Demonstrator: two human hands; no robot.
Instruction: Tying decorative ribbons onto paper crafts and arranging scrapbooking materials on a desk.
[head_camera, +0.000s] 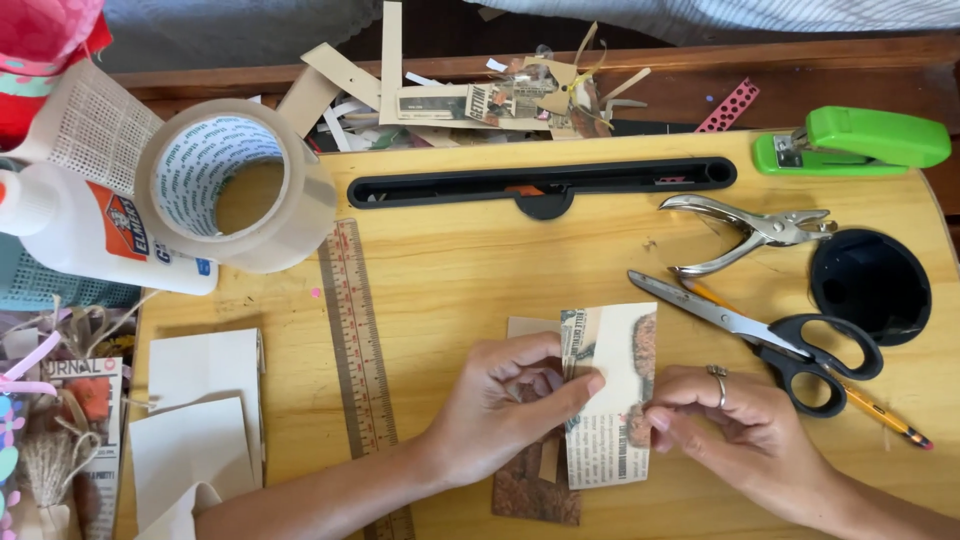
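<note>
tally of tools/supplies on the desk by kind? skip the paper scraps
Tape roll: 1
Glue bottle: 1
Ruler: 1
Stapler, green: 1
Hole punch: 1
Scissors: 1
Pencil: 1
Total: 7

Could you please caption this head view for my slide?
Two bare hands, left hand and right hand, fold a printed paper piece on a yellow wooden desk.

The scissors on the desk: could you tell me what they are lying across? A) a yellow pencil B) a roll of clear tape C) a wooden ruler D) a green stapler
A: the scissors with black handles lie over the yellow pencil, whose tip pokes out beyond the handles, just right of the right hand.
</note>
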